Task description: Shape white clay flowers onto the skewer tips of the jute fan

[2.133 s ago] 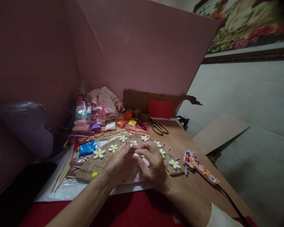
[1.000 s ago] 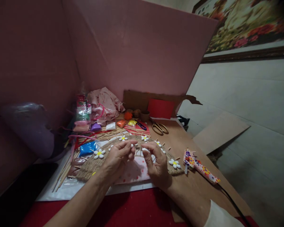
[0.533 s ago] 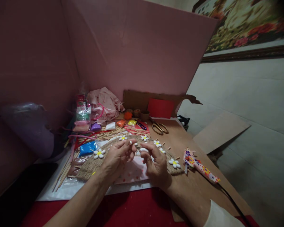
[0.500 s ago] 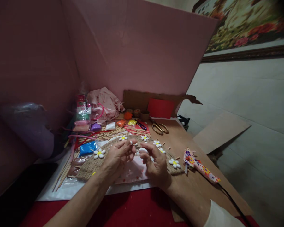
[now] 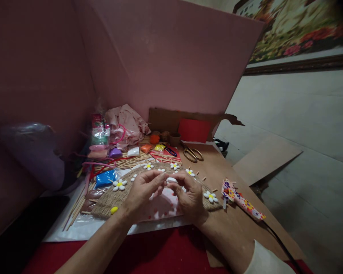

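Observation:
My right hand is closed, with a lump of white clay between thumb and forefinger. My left hand meets it there, its thumb and fingertips pinched against the lump's left side. Both hands are above a fan-shaped piece wrapped in brown twine, with stick ends poking out along its edge. White-petalled flowers with yellow centres sit on the twine. A lone yellow clay ball lies near its left corner. Pink dotted fabric shows beneath my hands.
At the right lies a flower-patterned glue gun with a black cord. Gold-handled scissors rest behind the twine piece. Several clay packets, among them a blue one, and wooden sticks are at the left. A pink panel stands behind.
My left hand has moved right, bringing its pinched fingertips to the white clay in my right hand. The right hand has barely shifted.

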Tool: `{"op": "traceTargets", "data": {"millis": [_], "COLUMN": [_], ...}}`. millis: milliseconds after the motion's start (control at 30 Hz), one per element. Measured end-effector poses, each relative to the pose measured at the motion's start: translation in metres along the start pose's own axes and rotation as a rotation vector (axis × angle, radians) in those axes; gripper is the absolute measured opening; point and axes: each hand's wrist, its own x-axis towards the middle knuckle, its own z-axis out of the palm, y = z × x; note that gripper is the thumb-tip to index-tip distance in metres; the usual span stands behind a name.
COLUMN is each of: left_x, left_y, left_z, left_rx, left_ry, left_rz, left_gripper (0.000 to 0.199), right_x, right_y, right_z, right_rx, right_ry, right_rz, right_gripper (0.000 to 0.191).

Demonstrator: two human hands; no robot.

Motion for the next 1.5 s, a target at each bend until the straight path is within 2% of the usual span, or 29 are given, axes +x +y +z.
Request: {"op": "traceTargets", "data": {"millis": [167, 333, 500, 567, 667, 833, 967, 1267, 1333, 1500], "left_x": [-0.001, -0.001, -0.004, -0.003, 0.001, 0.007, 0.004, 0.001, 0.002, 0.007], "left_y": [0.001, 0.001, -0.001, -0.003, -0.003, 0.001, 0.001, -0.003, -0.003, -0.003], "left_z": [0.002, 0.003, 0.004, 0.005, 0.003, -0.003, -0.001, 0.006, 0.004, -0.004], "left_rx": [0.099, 0.162, 0.254, 0.185, -0.041, -0.236, -0.223, 0.033, 0.0, -0.241], "left_ry": [0.043, 0.045, 0.073, 0.075, 0.09, 0.181, 0.153, 0.131, 0.144, 0.218], "left_rz": [0.022, 0.067, 0.138, 0.101, 0.015, -0.016, -0.036, -0.008, -0.01, -0.009], "left_gripper": [0.019, 0.017, 0.021, 0.023, 0.023, 0.018, 0.017, 0.023, 0.024, 0.018], "right_x": [-0.002, -0.002, -0.003, -0.002, 0.001, 0.006, 0.007, 0.002, 0.003, 0.007], "right_y": [0.001, 0.002, 0.001, -0.001, -0.003, 0.002, 0.003, 0.001, 0.002, 0.007], "right_z": [0.002, 0.003, 0.007, 0.008, 0.009, 0.006, 0.007, 0.012, 0.012, 0.008], "right_rx": [0.029, 0.083, 0.281, 0.358, 0.437, 0.501, 0.511, 0.562, 0.566, 0.552], "right_ry": [-0.012, -0.043, -0.053, -0.047, 0.016, 0.11, 0.06, -0.013, 0.001, 0.112], "right_rz": [0.096, 0.1, 0.217, 0.279, 0.34, 0.392, 0.421, 0.42, 0.427, 0.471], "right_gripper": [0.017, 0.012, 0.01, 0.012, 0.017, 0.019, 0.018, 0.017, 0.018, 0.02]}}
